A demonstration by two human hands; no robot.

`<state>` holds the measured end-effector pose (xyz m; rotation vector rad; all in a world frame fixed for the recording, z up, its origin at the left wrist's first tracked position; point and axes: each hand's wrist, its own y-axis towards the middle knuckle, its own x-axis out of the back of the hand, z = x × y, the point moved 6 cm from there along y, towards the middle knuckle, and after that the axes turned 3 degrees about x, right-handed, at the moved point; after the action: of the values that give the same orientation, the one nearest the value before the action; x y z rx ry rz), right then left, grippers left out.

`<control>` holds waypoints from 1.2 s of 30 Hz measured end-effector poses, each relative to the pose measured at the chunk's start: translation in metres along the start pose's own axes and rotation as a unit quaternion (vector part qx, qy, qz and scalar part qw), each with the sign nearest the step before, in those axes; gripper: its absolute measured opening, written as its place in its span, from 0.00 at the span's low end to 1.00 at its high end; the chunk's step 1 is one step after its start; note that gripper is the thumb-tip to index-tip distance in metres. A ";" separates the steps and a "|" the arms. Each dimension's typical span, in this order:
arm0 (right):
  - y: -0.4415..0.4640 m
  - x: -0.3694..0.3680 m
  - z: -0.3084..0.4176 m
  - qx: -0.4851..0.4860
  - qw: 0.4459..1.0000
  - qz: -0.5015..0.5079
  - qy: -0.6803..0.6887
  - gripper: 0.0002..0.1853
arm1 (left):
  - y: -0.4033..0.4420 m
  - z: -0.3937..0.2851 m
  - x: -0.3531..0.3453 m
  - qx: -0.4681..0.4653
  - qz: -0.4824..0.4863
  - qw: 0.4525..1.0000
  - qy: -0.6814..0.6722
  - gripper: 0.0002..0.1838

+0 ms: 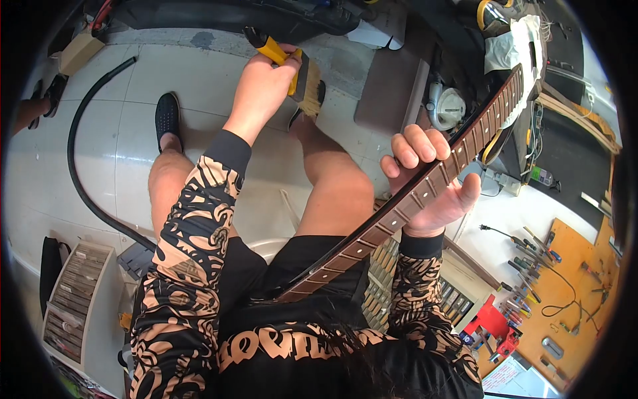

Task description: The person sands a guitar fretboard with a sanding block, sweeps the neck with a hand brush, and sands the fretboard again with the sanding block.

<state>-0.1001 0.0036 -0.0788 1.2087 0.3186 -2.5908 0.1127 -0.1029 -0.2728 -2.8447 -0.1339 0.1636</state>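
Your left hand gripped a brush; your right hand clasped a fretted neck that partly hid it; black hose lay leftward, tools rightward.

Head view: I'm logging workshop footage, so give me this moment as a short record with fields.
Left hand: grips a brush, apart from the guitar neck
Brush: yellow handle, pale bristles
Right hand: holds a guitar neck, fingers along one side, thumb on the other
Guitar neck: slants from the lap toward the picture's upper right; frets and pale dots showing
Floor: pale tiles, with a black hose at picture left
Picture right: hand tools on an orange-brown board
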 end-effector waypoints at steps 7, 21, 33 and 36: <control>0.015 0.006 0.017 0.037 0.998 0.023 0.037 0.34 | 0.001 0.002 -0.002 0.014 0.009 1.000 0.003 0.21; -0.003 0.000 -0.014 0.008 0.995 -0.009 0.103 0.26 | -0.002 -0.017 0.005 0.014 0.021 0.999 0.028 0.22; -0.056 -0.021 -0.092 -0.123 0.986 -0.067 0.088 0.25 | -0.002 -0.010 0.003 -0.018 0.041 0.999 0.007 0.23; -0.066 -0.025 -0.106 -0.138 0.985 -0.056 0.090 0.26 | -0.002 -0.018 0.005 -0.039 0.027 0.998 0.048 0.24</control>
<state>-0.0303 0.1017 -0.1209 1.3570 0.7757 -2.4255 0.1201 -0.1054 -0.2559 -2.9284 -0.0435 0.0342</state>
